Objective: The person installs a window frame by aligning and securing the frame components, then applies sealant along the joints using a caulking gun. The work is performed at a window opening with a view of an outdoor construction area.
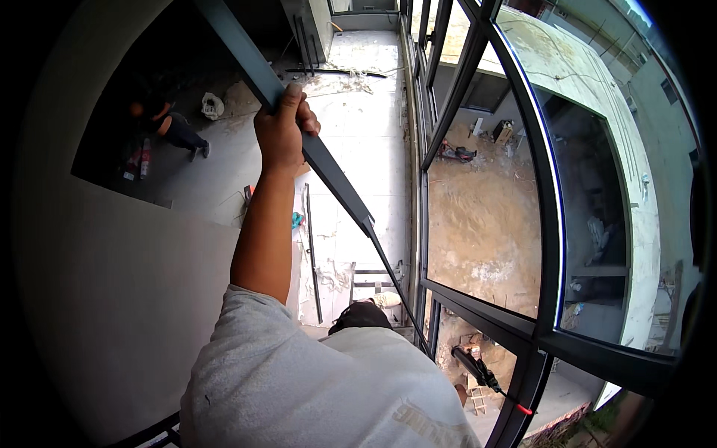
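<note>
Basically, biggest first: dark window frame (541,343) takes up 1 to 4 o'clock. Grey shirt (321,381) at 6. Dark grey bar (328,175), the main piece, slants from 11 o'clock across the middle; a narrower dark rod (396,280) carries its line toward 5, near the frame; can't tell if the two are joined. Likely hollow metal: stiff, moderate weight, awkward from its length, far end prone to swing. Flat faces look smooth, maybe slippery; its finish and the nearby glass could suffer from a knock. Best hold: near the balance point, plus a second hold lower down for control. Left grip (284,134), 11 o'clock, is wrapped around the bar, thumb on the upper side. Right grip can't be made out, state unknown. Writing: pale slanted lettering (429,422) on the shirt, 5 o'clock, skewed; no label seen on the bar.
</note>
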`<state>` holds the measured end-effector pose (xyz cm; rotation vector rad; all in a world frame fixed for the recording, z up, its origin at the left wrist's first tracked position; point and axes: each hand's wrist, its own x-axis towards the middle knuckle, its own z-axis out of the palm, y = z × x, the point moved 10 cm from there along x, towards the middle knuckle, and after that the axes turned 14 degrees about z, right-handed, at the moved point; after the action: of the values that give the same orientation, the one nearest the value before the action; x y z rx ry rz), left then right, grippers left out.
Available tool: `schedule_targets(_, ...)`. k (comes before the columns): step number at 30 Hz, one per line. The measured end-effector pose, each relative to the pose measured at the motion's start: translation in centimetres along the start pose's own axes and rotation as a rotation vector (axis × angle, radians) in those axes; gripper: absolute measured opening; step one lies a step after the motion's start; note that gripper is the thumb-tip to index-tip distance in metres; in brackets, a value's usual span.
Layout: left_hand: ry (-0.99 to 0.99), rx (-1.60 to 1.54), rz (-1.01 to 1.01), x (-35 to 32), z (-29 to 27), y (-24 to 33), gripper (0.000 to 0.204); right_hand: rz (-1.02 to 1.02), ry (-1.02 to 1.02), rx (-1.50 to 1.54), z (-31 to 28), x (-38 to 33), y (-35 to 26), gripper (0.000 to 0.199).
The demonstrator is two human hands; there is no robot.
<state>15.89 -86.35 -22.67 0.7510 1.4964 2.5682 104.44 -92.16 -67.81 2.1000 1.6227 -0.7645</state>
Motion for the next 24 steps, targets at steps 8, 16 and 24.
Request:
schedule_targets(8,0.049,0.008,0.049,3.8,1.3,0.3,0.035,0.314,-0.047,-0.113,-1.3,-5.9,2.9,0.035)
schedule_targets(16,-0.12,0.244,0.067,6.4,6.1,6.0,0.036,0.447,-0.129,-0.041,-2.8,-13.7,11.2,0.033)
schedule_targets(24,-0.672,0.32,-0.107,-9.8,10.6,-5.4,0.027,0.244,-0.12,1.299,-5.2,-10.2,-1.9,0.004)
